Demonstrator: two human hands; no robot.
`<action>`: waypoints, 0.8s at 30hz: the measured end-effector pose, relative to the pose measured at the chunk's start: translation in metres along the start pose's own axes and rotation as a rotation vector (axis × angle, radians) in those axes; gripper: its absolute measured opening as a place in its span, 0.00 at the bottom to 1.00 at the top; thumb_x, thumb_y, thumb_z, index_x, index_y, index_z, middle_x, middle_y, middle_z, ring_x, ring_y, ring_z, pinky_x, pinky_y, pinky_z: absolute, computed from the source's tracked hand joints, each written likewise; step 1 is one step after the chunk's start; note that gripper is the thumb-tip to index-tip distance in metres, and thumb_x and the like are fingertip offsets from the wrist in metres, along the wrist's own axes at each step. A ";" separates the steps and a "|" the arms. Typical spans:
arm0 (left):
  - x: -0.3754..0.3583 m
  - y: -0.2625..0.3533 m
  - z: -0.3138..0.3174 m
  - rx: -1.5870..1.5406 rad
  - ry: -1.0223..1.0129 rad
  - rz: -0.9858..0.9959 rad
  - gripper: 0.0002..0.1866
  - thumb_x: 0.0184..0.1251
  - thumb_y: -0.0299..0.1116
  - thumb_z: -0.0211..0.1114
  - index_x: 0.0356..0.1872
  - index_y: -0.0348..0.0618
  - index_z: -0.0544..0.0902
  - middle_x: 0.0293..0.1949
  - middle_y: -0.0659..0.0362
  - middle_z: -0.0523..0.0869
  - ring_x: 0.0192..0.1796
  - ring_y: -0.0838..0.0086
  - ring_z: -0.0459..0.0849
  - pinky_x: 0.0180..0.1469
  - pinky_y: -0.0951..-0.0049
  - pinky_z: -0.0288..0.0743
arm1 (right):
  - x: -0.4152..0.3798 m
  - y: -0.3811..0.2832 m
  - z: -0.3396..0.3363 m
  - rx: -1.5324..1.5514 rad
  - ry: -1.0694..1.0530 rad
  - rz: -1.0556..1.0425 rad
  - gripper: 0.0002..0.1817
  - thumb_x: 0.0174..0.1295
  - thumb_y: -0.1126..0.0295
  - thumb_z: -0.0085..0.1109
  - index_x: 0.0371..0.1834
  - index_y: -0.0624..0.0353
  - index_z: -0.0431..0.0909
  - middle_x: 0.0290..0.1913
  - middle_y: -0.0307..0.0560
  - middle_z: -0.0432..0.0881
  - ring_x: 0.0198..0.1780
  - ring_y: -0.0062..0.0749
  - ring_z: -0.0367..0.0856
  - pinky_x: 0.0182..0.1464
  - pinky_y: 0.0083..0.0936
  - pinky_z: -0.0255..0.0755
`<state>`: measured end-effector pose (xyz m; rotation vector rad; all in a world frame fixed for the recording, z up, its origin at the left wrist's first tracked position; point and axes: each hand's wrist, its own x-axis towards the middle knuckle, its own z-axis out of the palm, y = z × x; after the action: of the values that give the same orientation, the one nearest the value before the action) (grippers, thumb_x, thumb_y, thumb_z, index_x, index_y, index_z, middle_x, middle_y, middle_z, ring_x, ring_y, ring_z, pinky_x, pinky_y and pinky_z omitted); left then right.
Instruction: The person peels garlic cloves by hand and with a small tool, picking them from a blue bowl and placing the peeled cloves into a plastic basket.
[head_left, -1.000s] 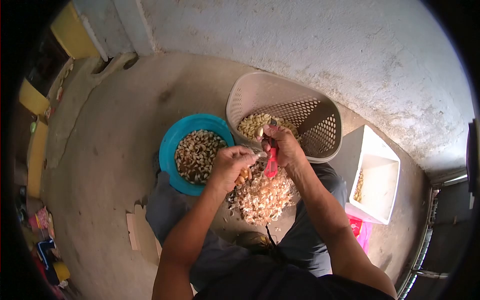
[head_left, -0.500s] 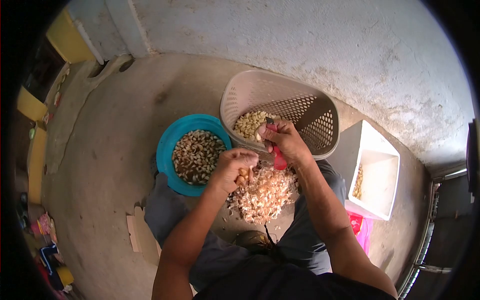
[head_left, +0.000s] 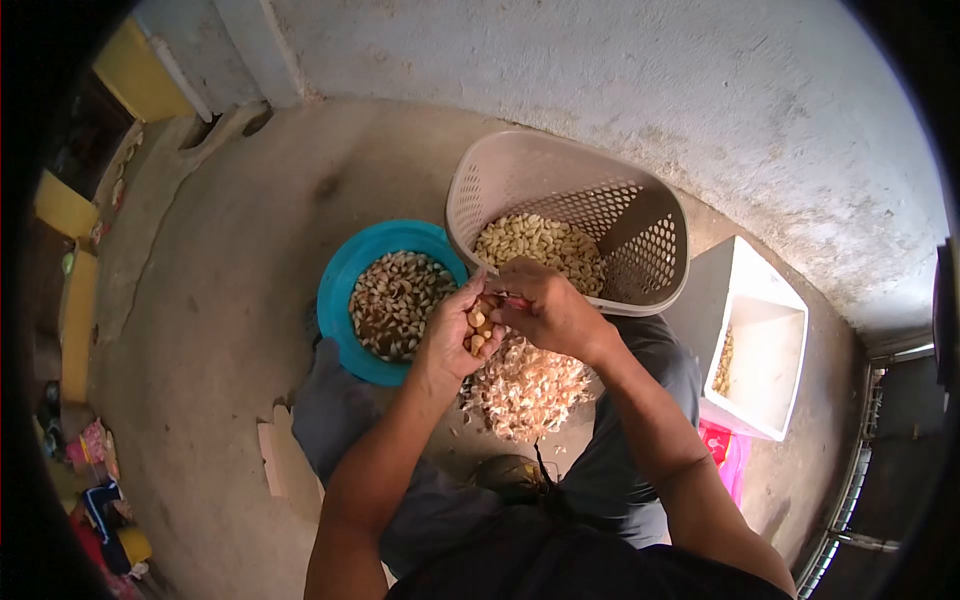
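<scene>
- Over the heap of peelings (head_left: 525,385), between the knees: left hand (head_left: 455,335) cupped shut around several garlic cloves (head_left: 477,322), kept ready for peeling.
- Right hand (head_left: 545,310) closed on a red-handled knife (head_left: 517,300), mostly hidden, long axis seemingly pointing left at the cloves.
- Just beyond: beige basket (head_left: 640,210) with peeled cloves, blue bowl (head_left: 345,275) alongside.
</scene>
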<state>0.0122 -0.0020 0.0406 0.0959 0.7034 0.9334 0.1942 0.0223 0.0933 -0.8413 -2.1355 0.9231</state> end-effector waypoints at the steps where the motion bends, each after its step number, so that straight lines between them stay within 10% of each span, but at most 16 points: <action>1: 0.001 -0.001 -0.001 0.007 -0.012 0.005 0.18 0.79 0.52 0.62 0.35 0.50 0.83 0.24 0.63 0.84 0.20 0.73 0.84 0.13 0.79 0.72 | 0.001 -0.002 0.001 -0.012 -0.004 0.029 0.13 0.61 0.75 0.70 0.47 0.69 0.84 0.41 0.58 0.83 0.45 0.52 0.83 0.47 0.40 0.78; 17: 0.003 -0.003 -0.001 0.228 -0.049 0.089 0.12 0.79 0.44 0.62 0.46 0.47 0.83 0.37 0.58 0.86 0.24 0.73 0.85 0.14 0.78 0.71 | 0.004 0.015 -0.011 0.131 0.082 0.338 0.10 0.64 0.72 0.69 0.32 0.68 0.79 0.24 0.49 0.78 0.28 0.25 0.73 0.33 0.30 0.71; 24: -0.003 0.002 0.000 0.244 -0.038 0.175 0.11 0.80 0.41 0.61 0.44 0.44 0.83 0.36 0.58 0.86 0.24 0.72 0.85 0.15 0.77 0.71 | 0.003 0.027 0.000 0.119 0.196 0.297 0.12 0.69 0.71 0.66 0.46 0.68 0.76 0.31 0.48 0.80 0.32 0.27 0.76 0.36 0.31 0.74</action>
<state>0.0097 -0.0031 0.0429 0.3950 0.7801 1.0064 0.2007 0.0393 0.0734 -1.1583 -1.7999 1.0566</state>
